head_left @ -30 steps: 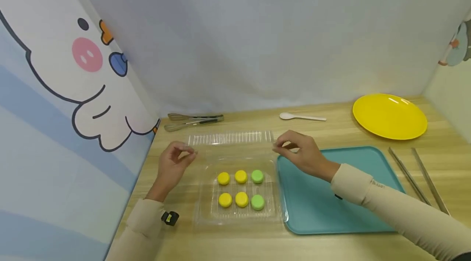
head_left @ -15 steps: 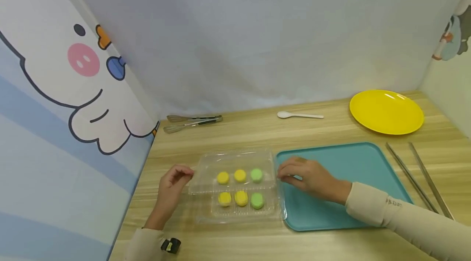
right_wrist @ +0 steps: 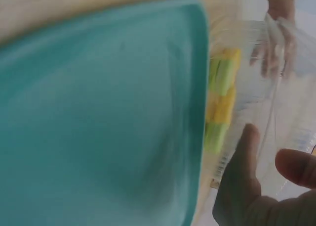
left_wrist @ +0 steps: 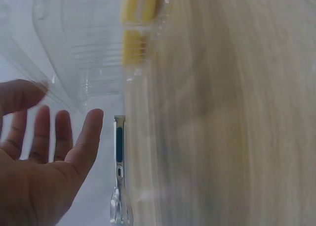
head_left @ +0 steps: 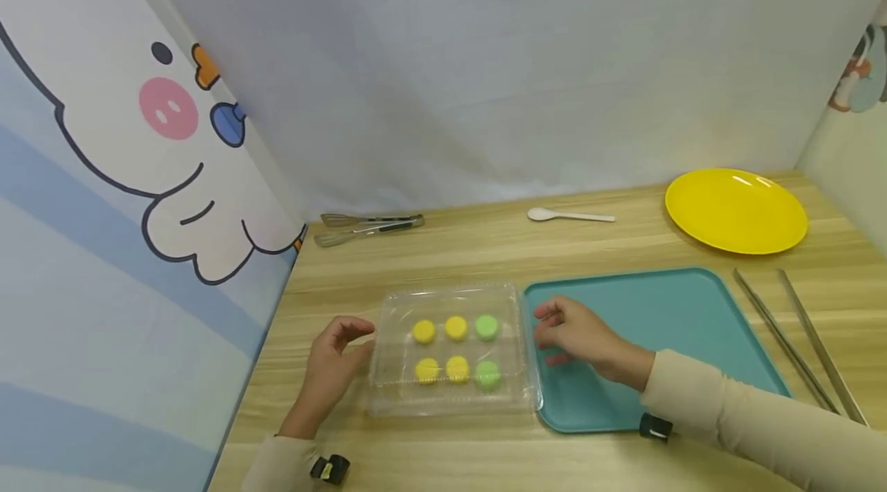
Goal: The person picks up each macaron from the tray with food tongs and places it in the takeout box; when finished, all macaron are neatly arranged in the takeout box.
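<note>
A clear plastic clamshell box [head_left: 450, 399] lies on the table, its clear lid [head_left: 443, 303] folded over the base, the front edge a little short of the base's front. Inside sit several yellow macarons [head_left: 455, 328] and two green macarons [head_left: 487, 327], seen through the plastic. My left hand [head_left: 333, 361] is at the lid's left side, thumb and fingers apart right at the edge. On the other side, my right hand [head_left: 571, 334] hovers over the tray's left part, its thumb and finger spread beside the lid's edge in the right wrist view.
A teal tray [head_left: 644, 307] adjoins the box on the right. Metal tongs [head_left: 370, 229] and a white spoon [head_left: 570, 215] lie along the back. At the right are a yellow plate [head_left: 736, 211] and long metal tongs [head_left: 797, 338]. A wall [head_left: 208, 307] borders the left.
The lid has swung from standing up at the back to lying forward over the macarons. Both hands have come toward the person with it, and the fingers have loosened from its edges.
</note>
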Tool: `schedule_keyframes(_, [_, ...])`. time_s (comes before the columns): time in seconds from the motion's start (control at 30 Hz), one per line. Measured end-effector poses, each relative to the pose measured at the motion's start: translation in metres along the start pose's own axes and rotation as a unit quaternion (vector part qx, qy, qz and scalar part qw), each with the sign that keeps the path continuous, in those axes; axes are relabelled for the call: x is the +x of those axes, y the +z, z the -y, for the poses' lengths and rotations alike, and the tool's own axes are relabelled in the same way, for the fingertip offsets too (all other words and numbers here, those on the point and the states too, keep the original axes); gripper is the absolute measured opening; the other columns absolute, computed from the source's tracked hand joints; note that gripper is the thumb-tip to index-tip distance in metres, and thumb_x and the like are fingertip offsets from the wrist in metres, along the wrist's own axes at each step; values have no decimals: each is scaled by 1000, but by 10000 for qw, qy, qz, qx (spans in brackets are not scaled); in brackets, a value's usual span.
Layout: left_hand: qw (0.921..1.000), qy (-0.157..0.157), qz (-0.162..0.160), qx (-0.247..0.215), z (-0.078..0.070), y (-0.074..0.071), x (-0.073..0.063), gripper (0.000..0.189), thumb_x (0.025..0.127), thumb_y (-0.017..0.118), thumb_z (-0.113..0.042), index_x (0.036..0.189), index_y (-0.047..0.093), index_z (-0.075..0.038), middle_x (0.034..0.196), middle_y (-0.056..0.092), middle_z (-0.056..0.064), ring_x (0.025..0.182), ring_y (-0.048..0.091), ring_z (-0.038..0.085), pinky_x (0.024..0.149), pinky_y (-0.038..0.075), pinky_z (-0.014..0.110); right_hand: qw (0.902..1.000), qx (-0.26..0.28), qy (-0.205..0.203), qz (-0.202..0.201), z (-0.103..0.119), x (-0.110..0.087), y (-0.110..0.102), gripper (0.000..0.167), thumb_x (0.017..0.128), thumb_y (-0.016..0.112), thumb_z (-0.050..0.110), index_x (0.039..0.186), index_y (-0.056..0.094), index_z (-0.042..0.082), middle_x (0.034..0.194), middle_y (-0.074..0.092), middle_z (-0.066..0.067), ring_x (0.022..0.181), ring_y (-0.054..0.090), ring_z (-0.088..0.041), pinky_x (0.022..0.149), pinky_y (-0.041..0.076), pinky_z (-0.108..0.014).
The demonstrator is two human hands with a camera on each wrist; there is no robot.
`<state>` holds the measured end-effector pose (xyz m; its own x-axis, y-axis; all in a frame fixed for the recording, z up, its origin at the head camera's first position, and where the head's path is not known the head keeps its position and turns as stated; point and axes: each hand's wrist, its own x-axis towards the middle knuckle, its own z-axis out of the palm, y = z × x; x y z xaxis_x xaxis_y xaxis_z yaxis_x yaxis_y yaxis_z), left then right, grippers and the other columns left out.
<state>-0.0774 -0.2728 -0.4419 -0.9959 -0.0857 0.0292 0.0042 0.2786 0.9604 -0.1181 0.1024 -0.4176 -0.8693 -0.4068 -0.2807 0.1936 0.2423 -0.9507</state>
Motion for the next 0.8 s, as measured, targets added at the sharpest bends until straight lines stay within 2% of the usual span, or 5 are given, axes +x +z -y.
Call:
schedule_keyframes(0.07, [9989, -422, 136, -178, -1, 1, 0, 31, 91, 68, 6, 120, 55, 5, 125, 58, 21, 118, 59, 29, 83, 53, 25, 9970, 590, 473, 157, 1, 0, 1, 46, 94, 59, 5, 131, 42, -16, 105, 58, -20, 91, 62, -27, 76, 59, -42])
schedule_keyframes(0.2, [9915, -1188, 213, -494, 0, 2, 3, 37, 92, 66, 4, 125, 52, 3, 130, 55, 21, 115, 62, 26, 76, 57, 29, 9904, 984, 863, 437, -3, 1, 3, 48, 94, 61, 8, 132, 45, -16, 102, 60, -16, 88, 61, -23, 77, 59, -42])
schedule_keyframes(0.4, [9887, -1410, 380, -353, 1, 0, -1, 33, 93, 66, -3, 123, 54, 1, 129, 55, 18, 102, 65, 22, 77, 56, 34, 9888, 1121, 828, 526, -10, 3, 7, 29, 94, 62, 6, 117, 55, -10, 94, 60, -12, 85, 60, -21, 74, 58, -39])
schedule_keyframes(0.6, [9804, -1751, 898, -60, -10, 0, -28, 42, 94, 59, -4, 133, 46, 3, 129, 52, 22, 101, 61, 27, 77, 57, 40, 9843, 1265, 825, 919, -10, -20, 9, 50, 91, 62, 3, 132, 40, -15, 107, 58, -18, 91, 62, -25, 80, 57, -45])
schedule_keyframes(0.8, [9689, -2027, 1414, -120, -19, -6, -46, 49, 97, 58, -8, 139, 38, 8, 121, 52, 21, 96, 61, 26, 80, 58, 43, 9797, 1440, 861, 1096, -10, -32, 15, 59, 89, 67, -3, 134, 31, -13, 102, 51, -17, 87, 62, -25, 76, 59, -44])
